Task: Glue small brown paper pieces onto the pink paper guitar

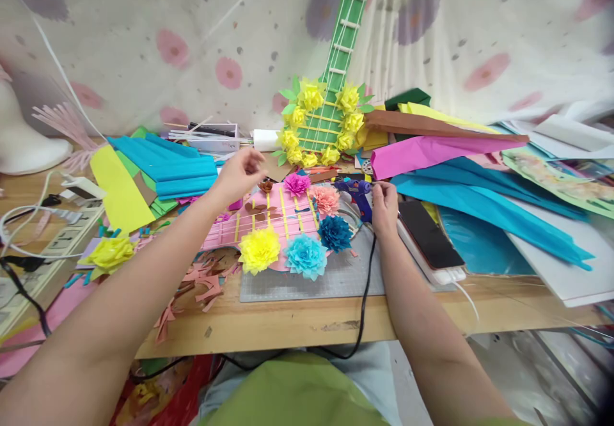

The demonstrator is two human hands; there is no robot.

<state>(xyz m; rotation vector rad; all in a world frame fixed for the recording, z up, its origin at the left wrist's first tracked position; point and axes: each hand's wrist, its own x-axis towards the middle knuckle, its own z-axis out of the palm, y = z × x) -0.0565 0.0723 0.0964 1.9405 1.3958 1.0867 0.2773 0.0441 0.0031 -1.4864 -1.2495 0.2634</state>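
A flat pink guitar shape (274,255) lies on a grey cutting mat (355,285). Yellow strips and thin strings cross it, and paper flowers ring its edge: a yellow flower (259,251), a light blue flower (307,257), a dark blue flower (335,233), a coral flower (325,200), a magenta flower (297,183) and a small brown flower (265,186). Above its upper left edge hovers my left hand (244,171), fingers curled together; anything between them is too small to make out. My right hand (385,208) is closed at the handle of a blue glue gun (359,194), right of the flowers.
Behind stands a green guitar shape (338,61) with yellow flowers. Blue crepe paper (167,164) lies left, more coloured paper (446,151) right. A phone (429,234) rests on a white power bank. A black cord (367,298) drops over the table edge near brown scraps (206,282).
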